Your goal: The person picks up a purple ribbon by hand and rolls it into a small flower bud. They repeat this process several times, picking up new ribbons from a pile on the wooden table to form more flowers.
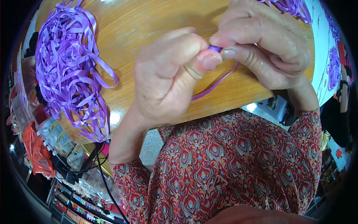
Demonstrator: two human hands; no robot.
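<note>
Looking down, we see our two bare hands meeting close above a round wooden tabletop (123,26). Our left hand (167,74) and right hand (261,44) are both pinched tight on one narrow purple ribbon (216,84), thumbs and forefingers pressed together where a short bit of it shows between them. Below the pinch, its loose tail curves down in front of the tabletop's near edge. To our left a big tangled heap of ribbon (69,63) in the same purple lies on the wood and spills over the edge; another bunch (289,5) sits at the far right. We judge the ribbon to be very light, thin, limp and glossy, so likely to slide between fingers and to crease if bent hard. It seems best held flat between fingertip pads, close to the spot being worked. A red patterned sleeve (223,164) fills the lower view.
</note>
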